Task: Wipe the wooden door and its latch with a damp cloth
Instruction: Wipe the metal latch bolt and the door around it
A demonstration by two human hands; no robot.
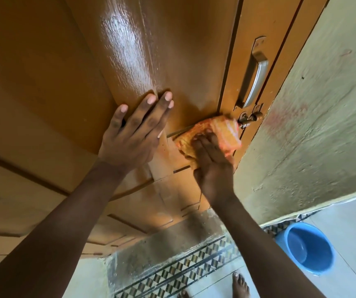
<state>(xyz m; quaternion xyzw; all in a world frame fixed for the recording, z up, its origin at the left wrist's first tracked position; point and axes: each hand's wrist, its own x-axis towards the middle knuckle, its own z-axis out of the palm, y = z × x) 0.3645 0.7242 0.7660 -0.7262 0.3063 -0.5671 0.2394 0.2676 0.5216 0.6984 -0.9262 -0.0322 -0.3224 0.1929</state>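
Pressing crumpled orange cloth (210, 134) against glossy wooden door (172, 50) beside latch (249, 119), right hand (212, 166); left hand (134, 134) flat, empty.

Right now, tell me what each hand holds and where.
Right hand presses the cloth at its lower bunched end against the door. Left hand holds nothing, flat on the door.

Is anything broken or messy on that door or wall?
Nothing looks broken. The door has a shiny wet streak where it was wiped, and the wall beside the latch has a faint reddish smudge. The blue bucket stands upright.
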